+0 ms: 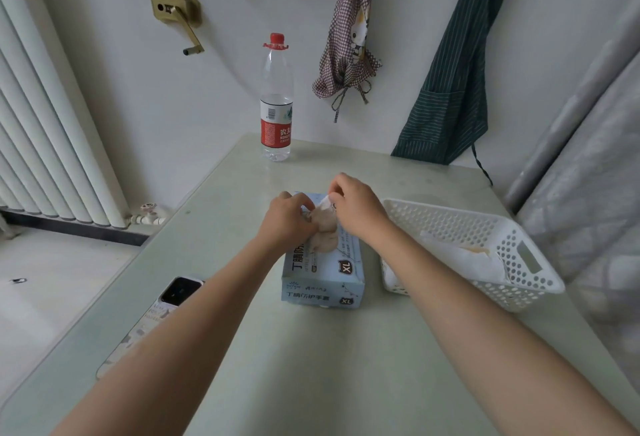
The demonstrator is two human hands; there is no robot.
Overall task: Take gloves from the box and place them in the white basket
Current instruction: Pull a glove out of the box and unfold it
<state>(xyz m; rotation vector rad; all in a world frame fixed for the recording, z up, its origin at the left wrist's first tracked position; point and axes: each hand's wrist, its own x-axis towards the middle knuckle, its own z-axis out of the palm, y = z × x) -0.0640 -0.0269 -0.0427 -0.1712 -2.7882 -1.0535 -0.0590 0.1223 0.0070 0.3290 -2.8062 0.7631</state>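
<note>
glove being drawn from the box, basket to the right

nearest the camera, a phone (180, 291) is seen lying on the table (311, 366) beside the left forearm. further out, the glove box (323, 276) is set with its long axis running away from the viewer. over its top opening both hands are brought close together: the left hand (287, 219) is curled on the bunched glove (325, 233) at the slot, and a white edge of it is pinched by the right hand (356, 208). the white basket (519, 262) stands just right of the box, nearer the right hand, with a pale glove already inside. beyond, a water bottle (276, 103) is stood by the wall.
</note>
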